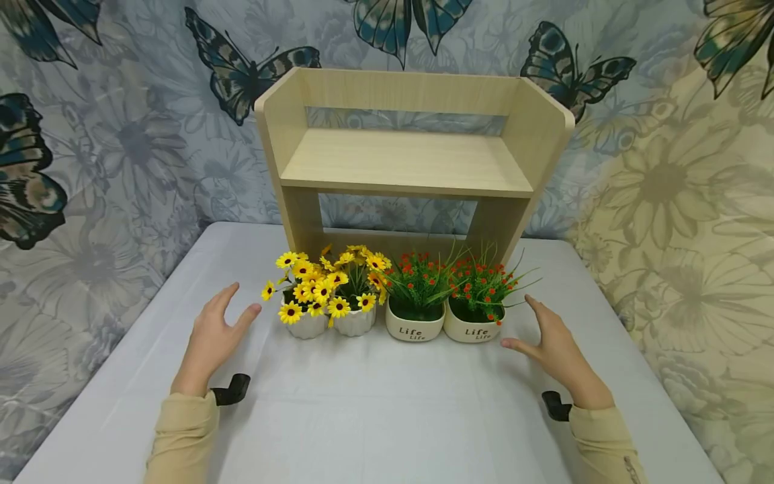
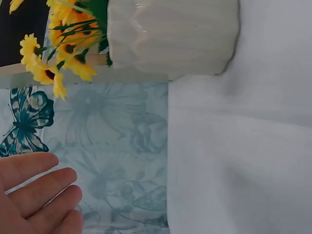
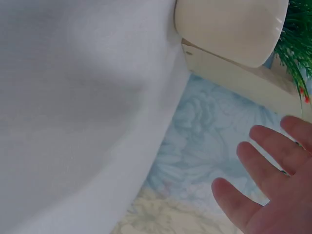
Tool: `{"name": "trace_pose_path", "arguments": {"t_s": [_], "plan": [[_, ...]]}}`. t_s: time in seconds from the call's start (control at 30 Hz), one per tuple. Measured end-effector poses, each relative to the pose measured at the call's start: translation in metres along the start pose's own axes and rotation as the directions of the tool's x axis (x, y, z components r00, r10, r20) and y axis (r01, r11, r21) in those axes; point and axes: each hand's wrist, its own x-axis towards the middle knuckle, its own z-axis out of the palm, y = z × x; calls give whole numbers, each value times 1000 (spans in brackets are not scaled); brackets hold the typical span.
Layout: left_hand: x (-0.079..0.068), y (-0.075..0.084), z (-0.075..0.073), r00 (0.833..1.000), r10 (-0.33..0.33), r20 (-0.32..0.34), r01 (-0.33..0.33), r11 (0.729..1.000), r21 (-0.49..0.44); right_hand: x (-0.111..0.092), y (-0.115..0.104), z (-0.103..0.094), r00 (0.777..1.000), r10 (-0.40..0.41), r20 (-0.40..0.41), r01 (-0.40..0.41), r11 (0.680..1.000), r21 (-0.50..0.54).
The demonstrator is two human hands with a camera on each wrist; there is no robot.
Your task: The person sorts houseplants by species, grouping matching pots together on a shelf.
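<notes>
Side by side in the head view stand two white ribbed pots of yellow artificial flowers, the left pot [image 1: 307, 327] and its neighbour [image 1: 355, 322]. To their right are two cream pots lettered "Life", one [image 1: 414, 329] beside the other [image 1: 473, 331], with red-flowered green plants. My left hand [image 1: 211, 339] hovers left of the yellow flowers, fingers extended, holding nothing. On the other side, my right hand [image 1: 556, 349] is spread near the rightmost pot, apart from it. Each wrist view shows straight fingers and the nearest pot, white [image 2: 173, 36] on the left, cream [image 3: 229, 29] on the right.
Behind the pots a light wooden two-tier shelf [image 1: 405, 161] stands at the back of the table, against butterfly-patterned wallpaper [image 1: 139, 141]. A white cloth [image 1: 375, 417] covers the table. Dark wrist mounts [image 1: 232, 390] stick out from both sleeves.
</notes>
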Motion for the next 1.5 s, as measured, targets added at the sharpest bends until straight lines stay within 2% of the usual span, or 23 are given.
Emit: {"name": "trace_pose_path", "arguments": {"t_s": [0.2,0.43,0.73,0.97,1.5], "plan": [[8,6,-4,997,39,-71,-44,996,-75,7,2,2,999,31,26,-33,998,57],[22,15,-8,994,40,-103,-54,989,-141,12,3,6,996,72,52,-76,994,81],[40,30,-9,992,59,-111,-80,978,-195,18,5,13,989,123,81,-133,982,134],[50,45,-4,993,49,-104,-74,965,-251,21,3,20,985,136,105,-157,959,234],[76,69,-2,993,66,-94,-94,941,-326,31,4,36,972,181,152,-222,920,323]]}}
